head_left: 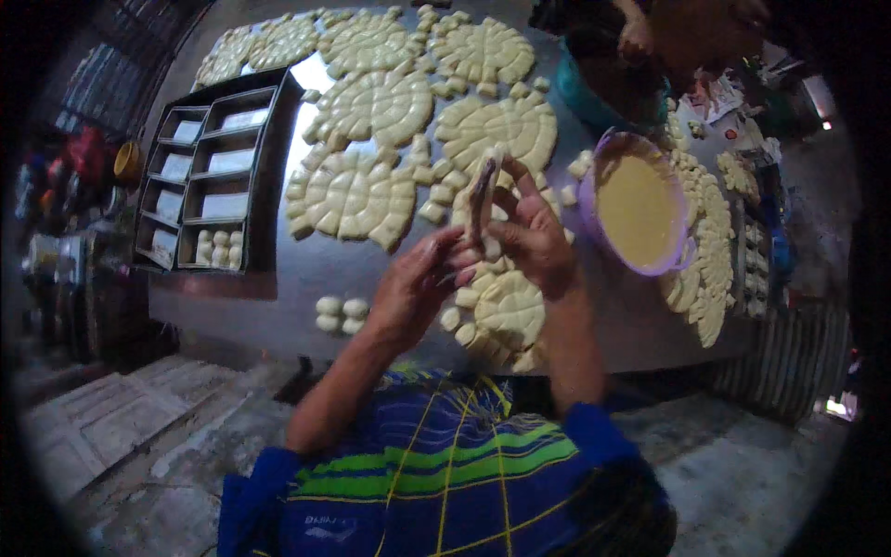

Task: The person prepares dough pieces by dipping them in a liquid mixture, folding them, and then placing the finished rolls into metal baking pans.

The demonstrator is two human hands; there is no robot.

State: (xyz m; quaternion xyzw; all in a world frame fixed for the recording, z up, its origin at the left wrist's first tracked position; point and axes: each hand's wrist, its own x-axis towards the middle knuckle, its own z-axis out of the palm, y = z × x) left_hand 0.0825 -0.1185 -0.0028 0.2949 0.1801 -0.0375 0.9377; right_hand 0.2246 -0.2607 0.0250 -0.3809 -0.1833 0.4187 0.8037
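Note:
Over the metal table [306,278], both hands hold up a piece of pale dough [489,243] with a dark brown strip of filling [480,190] along it. My left hand [432,274] grips its lower end with curled fingers. My right hand [538,237] pinches its right side between thumb and fingers. Just beneath my hands lies a scored round of dough [510,311] with loose cut pieces around it. Several small dough balls [342,314] sit in a cluster left of my left forearm.
A black baking tin [192,195] with lined compartments stands at left; one compartment holds dough balls. Scored dough rounds [367,195] cover the table's middle and far side. At right are a purple basin [587,200] of yellow mixture and more dough [713,251]. Another person's hand [636,37] shows beyond.

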